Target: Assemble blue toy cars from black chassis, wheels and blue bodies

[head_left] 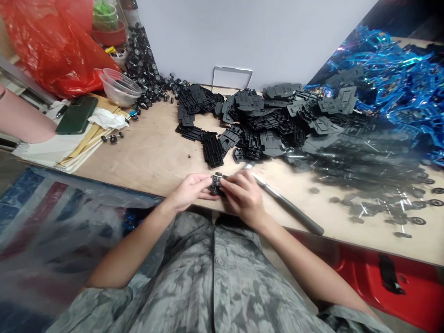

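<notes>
Furthest left of the dark-handled tool [294, 208], the left hand [189, 190] is pinching a small black wheeled part [215, 183]. That part's left of the tool too, and looks light and stiff, probably slickish plastic, maybe snappable if forced. I'd grab the body by its edges, off the wheels [218, 174]. Right hand [247, 196], closest to the tool, is pinching it as well.

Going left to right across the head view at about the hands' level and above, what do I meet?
Pink cylinder → dark green phone → clear plastic bowl → left hand → small black part between the fingertips → right hand → grey tool handle → wheels on metal axles, partly blurred.
</notes>
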A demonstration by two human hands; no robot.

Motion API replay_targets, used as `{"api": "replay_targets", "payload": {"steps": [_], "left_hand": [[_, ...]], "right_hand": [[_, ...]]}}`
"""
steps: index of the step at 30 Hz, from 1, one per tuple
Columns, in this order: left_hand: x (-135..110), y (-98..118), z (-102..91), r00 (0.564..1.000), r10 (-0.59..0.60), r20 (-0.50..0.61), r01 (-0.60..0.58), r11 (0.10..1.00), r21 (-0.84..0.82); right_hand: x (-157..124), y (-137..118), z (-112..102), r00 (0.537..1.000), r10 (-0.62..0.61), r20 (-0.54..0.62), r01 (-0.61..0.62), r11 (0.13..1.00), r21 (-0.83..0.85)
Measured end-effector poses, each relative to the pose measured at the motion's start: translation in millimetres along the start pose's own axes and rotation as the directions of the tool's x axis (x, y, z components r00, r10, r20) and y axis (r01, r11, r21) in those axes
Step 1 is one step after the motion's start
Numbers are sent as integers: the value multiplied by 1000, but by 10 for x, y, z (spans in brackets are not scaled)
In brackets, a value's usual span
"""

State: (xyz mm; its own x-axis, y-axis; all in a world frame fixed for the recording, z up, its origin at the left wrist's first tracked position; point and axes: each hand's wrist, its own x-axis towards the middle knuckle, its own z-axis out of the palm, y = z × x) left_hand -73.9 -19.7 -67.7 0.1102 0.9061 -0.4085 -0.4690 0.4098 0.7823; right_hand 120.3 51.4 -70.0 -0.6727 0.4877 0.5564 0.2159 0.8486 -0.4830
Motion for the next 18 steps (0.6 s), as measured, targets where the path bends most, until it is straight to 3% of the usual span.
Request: {"api": "replay_targets", "payload": {"steps": [8, 11, 13, 15, 18], "left_hand": [[-14, 32, 33, 999, 44, -19, -44, 999, -1], [-49, 43, 85, 998, 54, -20, -54, 999, 1], [-81, 43, 134, 999, 51, -19, -51, 999, -7], [-119, 41, 191, 998, 56, -17, -57, 998, -11], [-183, 49, 278, 995, 95, -22, -95, 995, 1]], "right_hand": [[76, 67, 73, 999, -26, -41, 29, 996, 88], [158, 122, -70, 1000, 14, 14, -16, 990, 139], [237, 154, -223, 992, 94, 83, -108, 978, 179], [325, 168, -375, 954, 185, 235, -237, 947, 217], [427, 153, -516, 813, 254, 523, -426, 873, 238]]}}
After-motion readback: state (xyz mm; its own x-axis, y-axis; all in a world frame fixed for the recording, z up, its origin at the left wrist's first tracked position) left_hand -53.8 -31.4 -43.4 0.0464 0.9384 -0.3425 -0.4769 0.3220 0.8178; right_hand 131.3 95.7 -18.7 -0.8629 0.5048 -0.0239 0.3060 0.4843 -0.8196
